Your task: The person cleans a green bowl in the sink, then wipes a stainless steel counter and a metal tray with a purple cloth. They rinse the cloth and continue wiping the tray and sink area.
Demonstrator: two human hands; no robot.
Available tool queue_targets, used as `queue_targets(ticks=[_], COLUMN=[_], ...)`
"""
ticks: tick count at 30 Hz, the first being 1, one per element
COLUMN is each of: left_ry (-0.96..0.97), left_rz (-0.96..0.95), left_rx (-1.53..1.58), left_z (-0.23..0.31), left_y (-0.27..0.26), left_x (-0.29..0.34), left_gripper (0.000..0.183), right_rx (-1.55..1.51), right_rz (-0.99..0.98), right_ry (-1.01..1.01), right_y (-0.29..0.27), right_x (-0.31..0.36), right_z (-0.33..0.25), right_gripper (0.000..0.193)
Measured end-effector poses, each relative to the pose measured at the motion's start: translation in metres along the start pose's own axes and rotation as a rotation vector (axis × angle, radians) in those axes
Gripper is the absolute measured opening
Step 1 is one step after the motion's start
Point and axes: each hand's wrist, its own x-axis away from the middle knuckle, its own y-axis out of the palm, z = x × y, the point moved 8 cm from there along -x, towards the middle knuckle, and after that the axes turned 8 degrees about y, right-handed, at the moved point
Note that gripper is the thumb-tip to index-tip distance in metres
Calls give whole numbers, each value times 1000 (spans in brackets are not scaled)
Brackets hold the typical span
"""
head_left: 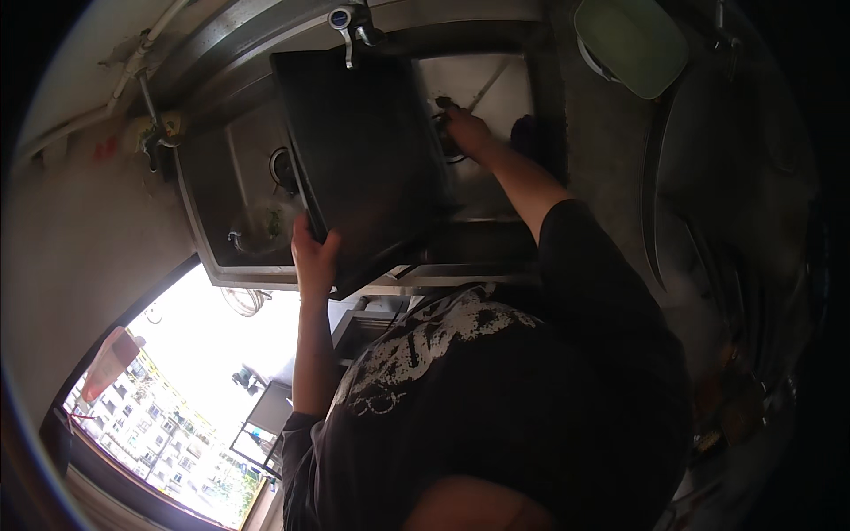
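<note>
A large, dark, flat rectangular panel (pixel 363 159) lies across the middle of a double metal sink (pixel 197 208). Its near left edge is gripped by my left hand (pixel 314 257), thumb on top. Further right, my right hand (pixel 469 135) reaches down into the right basin (pixel 500 84) at its round drain (pixel 453 157). The fingers there are bent together over a small dark thing that I cannot make out. Part of both basins is hidden under the panel. In the left basin, another round drain (pixel 282 170) and some green scraps (pixel 274 218) show.
Over the panel's far edge hangs a tap (pixel 350 35); a second tap (pixel 158 137) sticks out from the left wall. A dark purple item (pixel 523 133) sits by the right basin's side. Beyond it on the counter stands a pale green tub (pixel 633 44). A bright window opens at lower left.
</note>
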Motion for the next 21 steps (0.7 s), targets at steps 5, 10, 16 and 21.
queue_targets(ticks=[5,10,16,21], left_ry=[33,101,80,69], left_rz=[-74,-220,-142,-53], left_rx=[162,214,-86,-160], left_z=[-30,-74,-124,-184], left_y=[42,85,123,150], left_x=[-16,-35,-55,-65], left_gripper=[36,42,48,39], right_rx=[-335,-1095,-1897,-2165], right_rz=[21,172,-65,-213], right_ry=[369,469,363,19], right_y=[-36,-91,-149,-200], right_x=[-6,7,34,30], right_z=[81,117,72,26], right_gripper=[32,36,45,53])
